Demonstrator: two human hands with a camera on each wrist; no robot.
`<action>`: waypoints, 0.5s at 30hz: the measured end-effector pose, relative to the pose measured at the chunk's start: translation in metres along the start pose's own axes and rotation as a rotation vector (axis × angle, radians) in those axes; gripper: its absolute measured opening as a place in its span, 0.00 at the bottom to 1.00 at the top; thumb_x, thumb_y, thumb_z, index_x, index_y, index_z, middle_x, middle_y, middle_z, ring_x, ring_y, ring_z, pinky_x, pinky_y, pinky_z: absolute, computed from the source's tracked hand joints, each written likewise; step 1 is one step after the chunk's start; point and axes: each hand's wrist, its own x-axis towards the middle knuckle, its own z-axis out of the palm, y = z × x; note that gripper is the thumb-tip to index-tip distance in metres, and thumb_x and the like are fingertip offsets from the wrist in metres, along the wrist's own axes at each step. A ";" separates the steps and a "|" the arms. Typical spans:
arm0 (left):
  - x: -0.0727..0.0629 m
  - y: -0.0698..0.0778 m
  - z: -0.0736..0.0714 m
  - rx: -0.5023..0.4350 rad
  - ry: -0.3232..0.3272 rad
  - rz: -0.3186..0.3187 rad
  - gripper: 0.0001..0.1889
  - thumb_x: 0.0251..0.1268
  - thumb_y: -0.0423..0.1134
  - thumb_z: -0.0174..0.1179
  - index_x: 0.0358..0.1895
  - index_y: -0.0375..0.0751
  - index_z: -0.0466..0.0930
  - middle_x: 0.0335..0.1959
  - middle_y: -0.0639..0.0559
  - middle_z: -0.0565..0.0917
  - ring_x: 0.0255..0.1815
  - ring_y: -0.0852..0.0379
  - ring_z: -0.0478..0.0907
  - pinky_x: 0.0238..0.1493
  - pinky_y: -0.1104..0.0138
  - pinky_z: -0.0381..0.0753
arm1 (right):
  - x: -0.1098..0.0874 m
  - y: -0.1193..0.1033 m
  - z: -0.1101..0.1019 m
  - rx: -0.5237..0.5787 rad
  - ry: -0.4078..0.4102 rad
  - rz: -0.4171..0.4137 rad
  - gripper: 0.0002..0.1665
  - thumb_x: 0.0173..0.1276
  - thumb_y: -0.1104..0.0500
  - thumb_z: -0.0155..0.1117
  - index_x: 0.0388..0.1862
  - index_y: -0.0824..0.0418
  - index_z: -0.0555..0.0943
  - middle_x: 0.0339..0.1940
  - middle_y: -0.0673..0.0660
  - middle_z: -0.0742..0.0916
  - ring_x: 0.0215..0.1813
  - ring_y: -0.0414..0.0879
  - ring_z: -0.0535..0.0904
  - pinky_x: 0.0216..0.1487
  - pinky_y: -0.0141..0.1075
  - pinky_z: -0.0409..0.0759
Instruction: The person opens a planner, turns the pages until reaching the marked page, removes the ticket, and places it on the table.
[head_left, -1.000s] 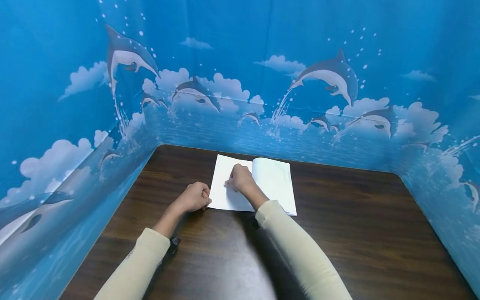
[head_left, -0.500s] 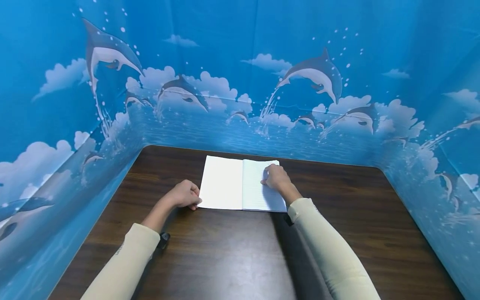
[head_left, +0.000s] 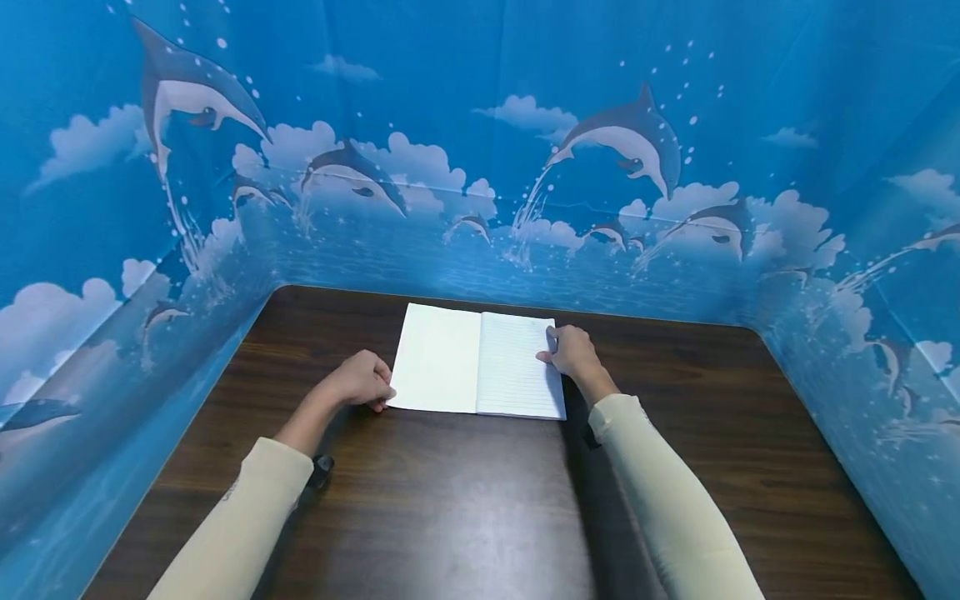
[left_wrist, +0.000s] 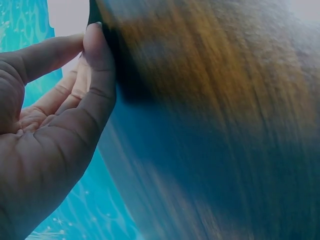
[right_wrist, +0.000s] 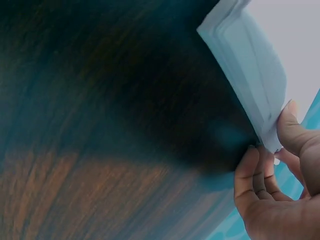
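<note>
An open notebook (head_left: 519, 371) lies on the table, its left page (head_left: 435, 358) plain white and its right page ruled with lines. At the near left corner, my left hand (head_left: 356, 381) pinches the page edge between thumb and forefinger. The left wrist view shows that hand (left_wrist: 55, 115) with a white strip of paper (left_wrist: 70, 20) beyond it. My right hand (head_left: 576, 354) grips the notebook's right edge. In the right wrist view its thumb (right_wrist: 290, 125) rests on top of the pages (right_wrist: 250, 70), with the other fingers curled at the edge and partly beneath.
The dark wood-grain table (head_left: 450, 492) extends around the notebook, with its back edge close behind. A blue curtain (head_left: 450, 100) printed with dolphins encloses the back and sides. A small black device (head_left: 321, 472) sits at the left wrist.
From over the left page, my right hand has moved right across the notebook to its right edge. The right page, curved up earlier, now lies flatter. My left hand stays at the corner.
</note>
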 end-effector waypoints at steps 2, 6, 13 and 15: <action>0.001 0.001 0.000 -0.002 -0.010 -0.003 0.10 0.72 0.25 0.61 0.28 0.32 0.81 0.21 0.46 0.86 0.22 0.60 0.84 0.32 0.67 0.86 | 0.001 0.001 0.000 0.021 -0.002 0.008 0.41 0.75 0.52 0.74 0.82 0.58 0.70 0.82 0.68 0.73 0.79 0.61 0.73 0.78 0.54 0.74; 0.003 0.001 0.000 -0.006 -0.029 -0.013 0.11 0.72 0.26 0.61 0.27 0.32 0.81 0.22 0.47 0.86 0.22 0.60 0.84 0.32 0.67 0.87 | 0.002 0.001 0.000 0.045 0.003 0.024 0.39 0.74 0.53 0.75 0.80 0.57 0.73 0.82 0.67 0.74 0.80 0.62 0.73 0.78 0.55 0.74; 0.002 0.001 0.001 0.000 -0.027 -0.050 0.10 0.72 0.27 0.61 0.28 0.33 0.81 0.22 0.48 0.86 0.23 0.60 0.84 0.34 0.67 0.84 | 0.000 -0.003 0.000 0.102 0.004 0.042 0.39 0.73 0.56 0.76 0.81 0.57 0.73 0.82 0.66 0.74 0.78 0.61 0.76 0.76 0.55 0.76; 0.003 0.001 0.001 0.005 -0.028 -0.051 0.10 0.72 0.27 0.61 0.29 0.33 0.82 0.22 0.48 0.86 0.23 0.60 0.84 0.34 0.67 0.84 | -0.001 -0.001 0.000 0.128 0.027 0.045 0.42 0.72 0.56 0.77 0.81 0.60 0.71 0.79 0.67 0.77 0.75 0.61 0.78 0.75 0.55 0.78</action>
